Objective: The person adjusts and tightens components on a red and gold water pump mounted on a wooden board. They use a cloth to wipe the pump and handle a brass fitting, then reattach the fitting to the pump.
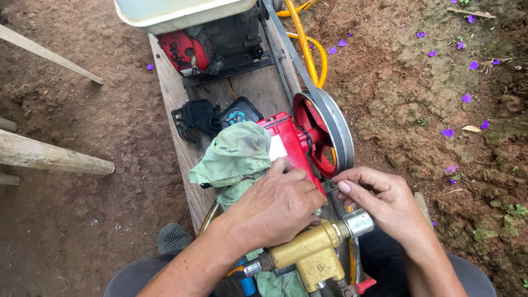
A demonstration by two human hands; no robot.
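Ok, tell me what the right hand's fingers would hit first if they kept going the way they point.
The right hand points its fingers left and slightly up, toward the red pump body just below the red pulley wheel. They would probably meet the pump body first, though depth is hard to judge.

A glossy red painted pump housing point(289, 144) and dull grey metal pulley rim point(336, 127) sit by matt brass fittings point(309, 254), a stained green cloth point(234, 157) and a rough wooden plank point(176, 99).

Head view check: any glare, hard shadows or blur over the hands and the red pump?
Head view: soft, even daylight, no hard shadows; left hand, right hand and red pump are sharp; mild sheen on the pulley rim; white tank bright, cropped at top.
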